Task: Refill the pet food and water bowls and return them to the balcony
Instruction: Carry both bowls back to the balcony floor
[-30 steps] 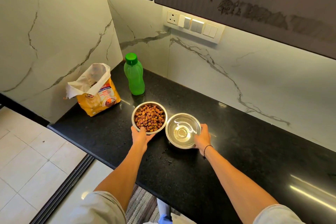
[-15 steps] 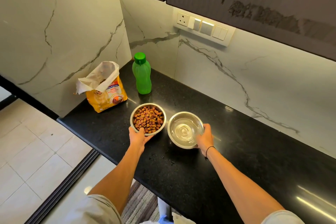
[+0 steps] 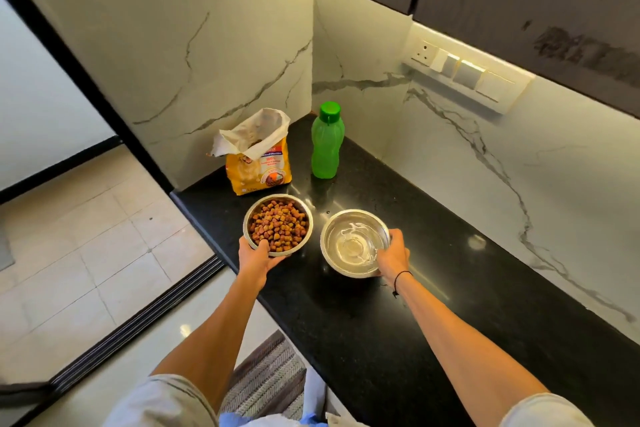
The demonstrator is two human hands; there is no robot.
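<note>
My left hand (image 3: pixel 255 255) grips the near rim of the food bowl (image 3: pixel 278 225), thumb over the edge, the bowl heaped with brown kibble at the desk's (image 3: pixel 433 305) left end. My right hand (image 3: pixel 390 255) clasps the right rim of the water bowl (image 3: pixel 353 243), which holds clear water, just beside the first. Behind them the opened yellow food bag (image 3: pixel 258 163) and the capped green bottle (image 3: pixel 326 142) stand upright near the marble wall.
</note>
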